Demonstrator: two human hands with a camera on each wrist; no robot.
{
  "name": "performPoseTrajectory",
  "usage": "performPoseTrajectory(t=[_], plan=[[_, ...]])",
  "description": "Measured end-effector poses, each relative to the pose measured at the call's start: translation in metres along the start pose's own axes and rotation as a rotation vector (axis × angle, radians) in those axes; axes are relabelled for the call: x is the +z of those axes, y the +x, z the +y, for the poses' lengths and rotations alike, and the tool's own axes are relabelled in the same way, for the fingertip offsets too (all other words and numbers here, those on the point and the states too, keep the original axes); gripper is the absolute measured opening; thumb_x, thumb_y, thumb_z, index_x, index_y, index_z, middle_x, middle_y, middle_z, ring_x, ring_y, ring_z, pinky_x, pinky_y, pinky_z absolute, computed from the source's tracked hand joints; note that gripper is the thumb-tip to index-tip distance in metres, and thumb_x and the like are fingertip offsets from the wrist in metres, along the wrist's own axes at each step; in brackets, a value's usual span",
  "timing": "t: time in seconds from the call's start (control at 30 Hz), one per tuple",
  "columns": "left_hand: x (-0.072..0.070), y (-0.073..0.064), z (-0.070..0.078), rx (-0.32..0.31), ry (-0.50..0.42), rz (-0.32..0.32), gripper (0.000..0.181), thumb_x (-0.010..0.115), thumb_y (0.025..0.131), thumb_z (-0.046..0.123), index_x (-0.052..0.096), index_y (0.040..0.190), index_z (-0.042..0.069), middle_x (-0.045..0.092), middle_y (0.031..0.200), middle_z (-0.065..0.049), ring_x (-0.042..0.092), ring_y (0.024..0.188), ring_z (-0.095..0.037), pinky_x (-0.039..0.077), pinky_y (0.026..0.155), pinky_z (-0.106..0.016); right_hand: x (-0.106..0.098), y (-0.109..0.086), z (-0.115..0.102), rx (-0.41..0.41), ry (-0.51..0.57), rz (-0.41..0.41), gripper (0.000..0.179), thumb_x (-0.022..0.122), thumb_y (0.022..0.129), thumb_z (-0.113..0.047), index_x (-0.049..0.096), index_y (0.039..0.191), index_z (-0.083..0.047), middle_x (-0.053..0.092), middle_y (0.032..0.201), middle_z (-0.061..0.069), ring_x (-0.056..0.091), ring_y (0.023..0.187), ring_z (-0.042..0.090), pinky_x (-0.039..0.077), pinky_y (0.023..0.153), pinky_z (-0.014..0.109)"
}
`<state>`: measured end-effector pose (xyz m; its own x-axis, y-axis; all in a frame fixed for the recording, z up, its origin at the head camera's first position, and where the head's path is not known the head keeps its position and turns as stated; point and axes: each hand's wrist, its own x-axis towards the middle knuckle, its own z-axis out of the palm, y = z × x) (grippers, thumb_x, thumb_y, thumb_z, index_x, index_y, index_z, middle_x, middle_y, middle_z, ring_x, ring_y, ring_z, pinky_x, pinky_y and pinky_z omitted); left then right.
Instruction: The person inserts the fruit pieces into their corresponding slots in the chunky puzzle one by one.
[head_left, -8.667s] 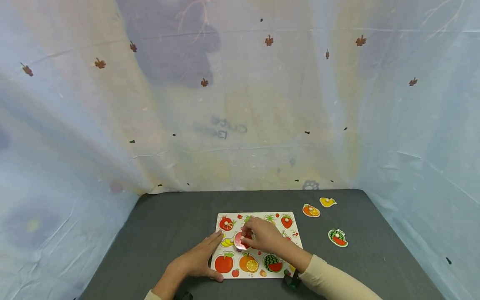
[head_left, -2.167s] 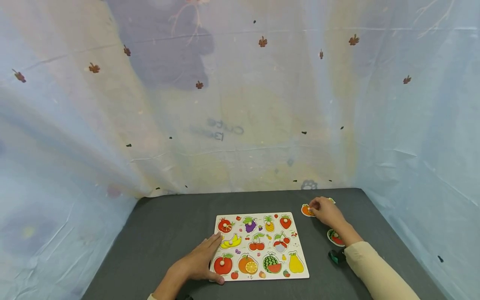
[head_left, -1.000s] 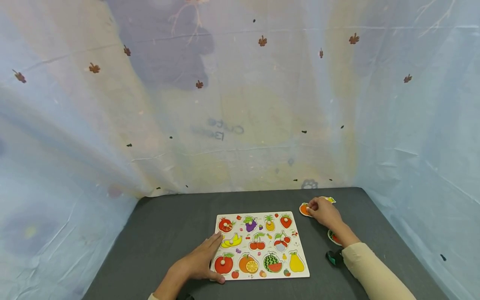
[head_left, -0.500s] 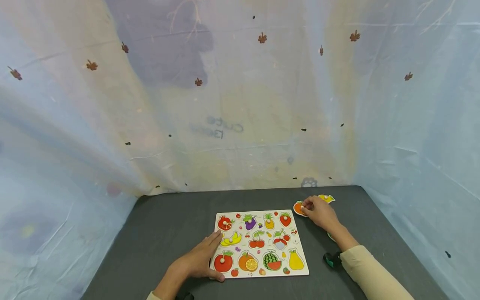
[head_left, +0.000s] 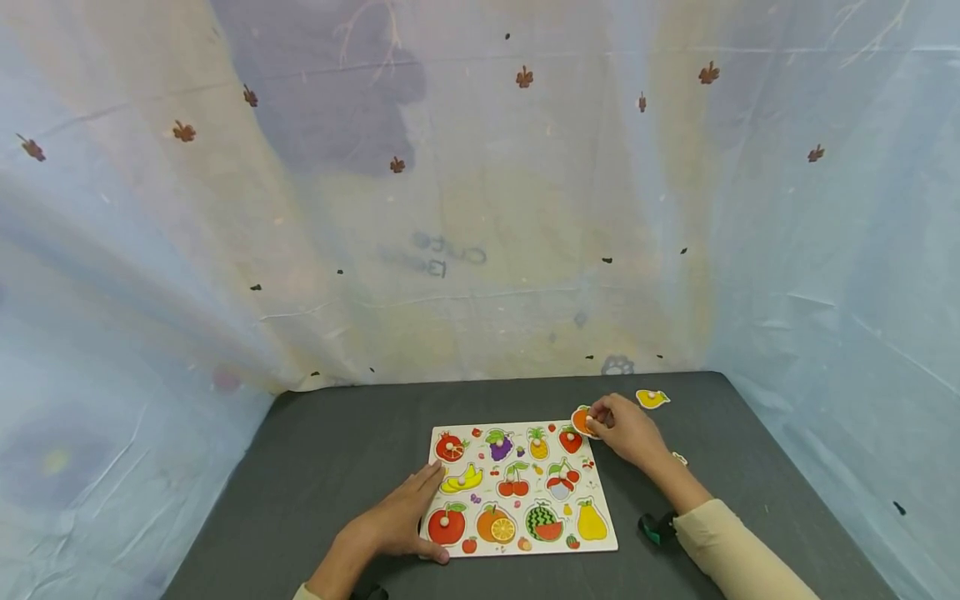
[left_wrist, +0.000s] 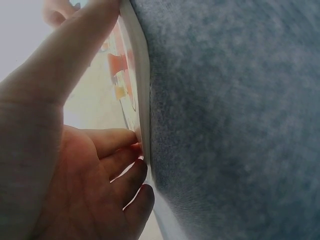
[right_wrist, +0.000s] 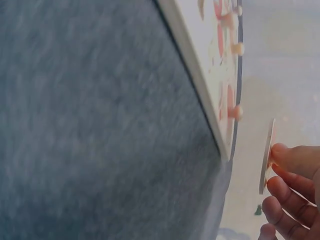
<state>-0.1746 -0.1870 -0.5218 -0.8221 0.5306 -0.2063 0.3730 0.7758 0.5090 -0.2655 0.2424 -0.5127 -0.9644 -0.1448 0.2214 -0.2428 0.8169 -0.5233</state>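
A white fruit puzzle board [head_left: 525, 500] lies on the dark tabletop, with small knobs on many of its pictures. My left hand [head_left: 393, 518] rests at the board's left edge, fingers fairly straight against it and thumb at the near left corner. Between thumb and fingertips, my right hand [head_left: 628, 429] pinches an orange puzzle piece [head_left: 582, 421] by its knob. That piece is held in the air at the board's far right corner, overlapping it in the head view; the right wrist view shows the piece [right_wrist: 267, 157] edge-on. The fingers partly cover its right side.
A yellow pear piece [head_left: 652, 399] lies at the table's far right. Nearer, a watermelon piece [head_left: 679, 458] is mostly hidden behind the right forearm. A patterned, light-coloured sheet [head_left: 480, 208] hangs behind the table and along both sides.
Earlier, the right hand held a reddish piece over the board. It then reached the orange piece on the right and has carried it leftward to the board's corner. The left hand stays put.
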Motion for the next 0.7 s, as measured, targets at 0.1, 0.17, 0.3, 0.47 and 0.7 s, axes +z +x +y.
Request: performPoseTrajectory(t=[0.1,0.17,0.3,0.47,0.7], plan=[[0.000,0.000,0.000,0.001,0.003,-0.001,0.130,0.097,0.074,0.054,0.027,0.167,-0.004,0.024,0.175,-0.022,0.024,0.162,-0.041,0.022,0.128,-0.066,0.001,-0.002,-0.007,-0.011,0.008,-0.007,0.013,0.081,0.099,-0.022,0.074,0.103,-0.012,0.062,0.092,-0.002,0.053,0.077,0.014,0.046,0.065,0.034],[0.000,0.000,0.000,0.003,0.003,-0.001,0.130,0.097,0.074,0.054,0.027,0.167,-0.005,0.024,0.175,-0.022,0.024,0.162,-0.041,0.022,0.128,-0.066,0.002,-0.004,-0.011,-0.024,0.016,-0.007,0.012,0.081,0.099,-0.022,0.074,0.103,-0.013,0.062,0.091,-0.002,0.053,0.076,0.013,0.046,0.063,0.033],[0.001,0.001,-0.001,0.006,0.006,0.000,0.130,0.097,0.074,0.054,0.027,0.167,-0.005,0.025,0.175,-0.022,0.024,0.162,-0.040,0.022,0.128,-0.066,0.005,-0.008,-0.019,-0.052,0.020,-0.015,0.010,0.080,0.099,-0.022,0.074,0.102,-0.015,0.060,0.090,-0.004,0.052,0.075,0.012,0.045,0.061,0.031],[0.002,0.001,-0.002,0.004,0.015,0.001,0.130,0.097,0.074,0.054,0.027,0.167,-0.004,0.025,0.175,-0.021,0.024,0.162,-0.040,0.022,0.128,-0.065,0.010,-0.011,-0.029,-0.071,0.007,-0.026,0.009,0.082,0.098,-0.023,0.074,0.101,-0.018,0.059,0.089,-0.007,0.050,0.074,0.010,0.044,0.062,0.029],[0.002,0.001,-0.002,0.003,0.019,0.001,0.130,0.097,0.074,0.055,0.027,0.167,-0.003,0.025,0.175,-0.020,0.025,0.161,-0.040,0.023,0.128,-0.065,0.016,-0.015,-0.044,-0.087,0.015,-0.043,0.010,0.083,0.097,-0.024,0.073,0.098,-0.022,0.058,0.089,-0.009,0.050,0.077,0.009,0.045,0.063,0.028]])
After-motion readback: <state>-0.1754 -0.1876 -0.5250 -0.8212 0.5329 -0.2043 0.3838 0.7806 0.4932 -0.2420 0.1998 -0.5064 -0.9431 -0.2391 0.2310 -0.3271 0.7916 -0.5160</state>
